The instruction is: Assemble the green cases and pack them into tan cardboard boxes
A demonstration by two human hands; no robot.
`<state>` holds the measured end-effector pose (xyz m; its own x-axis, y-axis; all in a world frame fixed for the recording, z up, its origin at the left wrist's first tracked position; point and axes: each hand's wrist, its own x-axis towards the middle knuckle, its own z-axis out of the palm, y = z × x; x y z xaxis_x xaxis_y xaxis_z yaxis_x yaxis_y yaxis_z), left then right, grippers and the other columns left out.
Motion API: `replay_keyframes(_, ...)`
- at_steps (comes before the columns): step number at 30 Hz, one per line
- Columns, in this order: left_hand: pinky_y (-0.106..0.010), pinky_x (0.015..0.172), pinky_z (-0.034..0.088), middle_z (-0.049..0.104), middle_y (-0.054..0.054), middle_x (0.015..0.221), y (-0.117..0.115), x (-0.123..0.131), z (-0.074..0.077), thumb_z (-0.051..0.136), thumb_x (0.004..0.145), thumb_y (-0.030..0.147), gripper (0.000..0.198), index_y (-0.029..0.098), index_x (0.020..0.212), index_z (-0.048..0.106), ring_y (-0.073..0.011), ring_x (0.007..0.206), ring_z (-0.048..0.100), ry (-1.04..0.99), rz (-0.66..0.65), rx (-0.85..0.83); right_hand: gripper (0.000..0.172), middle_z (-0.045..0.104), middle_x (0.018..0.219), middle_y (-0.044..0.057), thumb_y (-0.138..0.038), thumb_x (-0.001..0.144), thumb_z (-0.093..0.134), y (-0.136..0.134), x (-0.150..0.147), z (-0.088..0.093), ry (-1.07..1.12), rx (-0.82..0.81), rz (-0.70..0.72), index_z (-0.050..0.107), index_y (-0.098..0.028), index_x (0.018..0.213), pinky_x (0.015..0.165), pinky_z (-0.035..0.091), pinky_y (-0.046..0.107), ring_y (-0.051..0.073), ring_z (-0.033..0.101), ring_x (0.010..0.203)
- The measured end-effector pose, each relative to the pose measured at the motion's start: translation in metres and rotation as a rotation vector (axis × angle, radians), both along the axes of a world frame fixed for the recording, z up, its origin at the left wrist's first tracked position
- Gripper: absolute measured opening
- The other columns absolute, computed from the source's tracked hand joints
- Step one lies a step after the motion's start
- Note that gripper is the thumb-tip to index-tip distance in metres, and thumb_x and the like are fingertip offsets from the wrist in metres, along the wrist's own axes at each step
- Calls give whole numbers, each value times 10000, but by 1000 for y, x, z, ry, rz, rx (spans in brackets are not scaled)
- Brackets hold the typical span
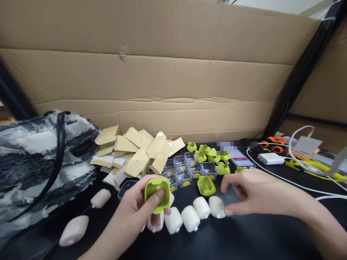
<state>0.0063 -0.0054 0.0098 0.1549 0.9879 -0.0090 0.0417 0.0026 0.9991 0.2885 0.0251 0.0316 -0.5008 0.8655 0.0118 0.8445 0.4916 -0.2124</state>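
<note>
Green cover (157, 193) is being pinched in the left hand (135, 213), thumb on its face, above the white pieces (190, 217). Right hand (255, 195) is hovering unclenched, holding nothing, thumb beside the end piece. Keeping the cover square seems wise. Clear cups (184, 173) are crowding behind; bare table (244, 238) is lying open in front.

Lime-green cover (157, 193); cream-white pods (191, 217) on a black tabletop (244, 238). Tan cartons (137, 162). Bag (29, 159) in grey, black and white marbling.
</note>
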Motion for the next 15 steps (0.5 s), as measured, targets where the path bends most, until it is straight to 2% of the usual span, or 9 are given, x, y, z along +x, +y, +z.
replay_keyframes(2, -207, 421, 442, 692, -36, 601, 3, 0, -1, 699, 776, 477, 348, 169, 913, 613, -134, 429, 579, 5, -45, -26, 343, 640, 558, -20, -448, 601, 826, 1, -1, -5, -84, -7, -29, 711, -249, 856, 467, 358, 260, 208, 605, 516)
replay_keyframes(4, -218, 421, 465, 701, -44, 612, 6, 0, -3, 717, 755, 489, 376, 167, 919, 612, -160, 460, 618, -6, -48, -45, 394, 674, 589, 0, -463, 563, 844, 1, -7, -13, -138, -9, -8, 714, -244, 863, 472, 357, 264, 245, 643, 555)
replay_keyframes(9, -211, 429, 479, 705, -29, 616, 9, -1, -2, 702, 771, 443, 335, 163, 926, 607, -148, 480, 616, -17, 0, -57, 184, 670, 553, 2, -318, 624, 793, 1, -15, -25, -164, 66, 75, 665, -219, 712, 447, 323, 269, 237, 636, 496)
replay_keyframes(13, -238, 434, 483, 707, -35, 589, 9, -4, -1, 653, 807, 416, 329, 147, 989, 601, -170, 468, 625, 2, -11, -53, 115, 638, 518, -47, -222, 621, 747, -4, 0, -17, -44, -13, 83, 636, -242, 639, 415, 368, 241, 164, 599, 452)
replay_keyframes(15, -247, 492, 501, 732, -57, 635, 12, -5, -3, 660, 811, 401, 326, 144, 1004, 604, -180, 520, 654, -28, 4, -22, 135, 648, 535, -77, -182, 590, 741, -7, 7, -11, 126, 43, 98, 659, -265, 657, 401, 423, 204, 124, 598, 444)
